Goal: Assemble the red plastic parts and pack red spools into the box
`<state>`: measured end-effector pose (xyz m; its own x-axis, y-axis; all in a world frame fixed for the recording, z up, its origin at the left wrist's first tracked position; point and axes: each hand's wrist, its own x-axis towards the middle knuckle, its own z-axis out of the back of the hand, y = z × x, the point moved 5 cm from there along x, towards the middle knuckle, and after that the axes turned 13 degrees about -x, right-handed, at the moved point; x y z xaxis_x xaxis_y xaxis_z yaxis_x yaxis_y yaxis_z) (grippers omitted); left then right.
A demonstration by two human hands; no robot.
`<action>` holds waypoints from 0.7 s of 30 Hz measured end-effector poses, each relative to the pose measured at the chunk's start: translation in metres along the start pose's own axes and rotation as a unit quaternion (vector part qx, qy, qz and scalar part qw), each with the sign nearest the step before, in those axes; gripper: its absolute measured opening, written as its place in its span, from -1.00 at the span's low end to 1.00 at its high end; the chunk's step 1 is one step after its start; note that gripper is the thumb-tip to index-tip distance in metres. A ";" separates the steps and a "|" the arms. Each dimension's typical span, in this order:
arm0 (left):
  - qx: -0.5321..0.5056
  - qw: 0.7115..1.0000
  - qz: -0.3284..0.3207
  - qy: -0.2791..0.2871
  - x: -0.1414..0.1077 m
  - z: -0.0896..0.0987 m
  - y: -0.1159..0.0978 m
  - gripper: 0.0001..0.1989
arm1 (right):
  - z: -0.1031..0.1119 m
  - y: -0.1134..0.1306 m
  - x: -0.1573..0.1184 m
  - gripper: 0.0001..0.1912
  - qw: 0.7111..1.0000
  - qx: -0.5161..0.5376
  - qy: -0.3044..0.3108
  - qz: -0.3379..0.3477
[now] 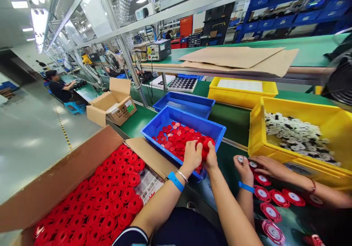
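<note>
My left hand and my right hand are closed together on a red round plastic part. Fingers cover much of it, so its exact shape is hidden. Both hands are over the near right corner of a blue bin, which holds loose red discs. To the left, an open cardboard box contains rows of red round parts, each with a dark centre. A printed paper sheet shows at that box's right side.
A co-worker's hands handle red parts with white centres at the right. Yellow bins stand behind them, one with white and black pieces. An empty-looking blue tray, a smaller carton and a shelf with cardboard sheets lie beyond.
</note>
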<state>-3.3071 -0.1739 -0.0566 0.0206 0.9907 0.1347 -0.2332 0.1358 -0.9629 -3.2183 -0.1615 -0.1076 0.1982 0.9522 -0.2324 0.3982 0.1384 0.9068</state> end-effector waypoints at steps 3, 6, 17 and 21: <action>0.006 1.000 -0.002 0.021 -0.008 -0.016 -0.001 -0.65 | 0.014 0.001 -0.010 -0.54 0.998 0.035 -0.053 0.003; -0.005 0.998 -0.026 0.058 -0.018 -0.028 -0.005 -0.62 | 0.030 0.004 -0.022 -0.56 0.994 0.051 -0.095 0.009; 0.023 0.950 -0.068 0.305 -0.045 -0.049 0.001 -0.65 | 0.103 -0.007 -0.072 -0.62 0.988 0.068 -0.074 -0.119; 0.077 0.942 -0.054 0.321 -0.050 -0.057 0.008 -0.75 | 0.110 -0.016 -0.091 -0.63 0.983 0.069 -0.067 -0.154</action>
<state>-3.2544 -0.2220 -0.0845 0.6248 0.7807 0.0122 -0.3338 0.2812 -0.8997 -3.1437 -0.2808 -0.1395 0.1622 0.8256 -0.5405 0.5735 0.3669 0.7325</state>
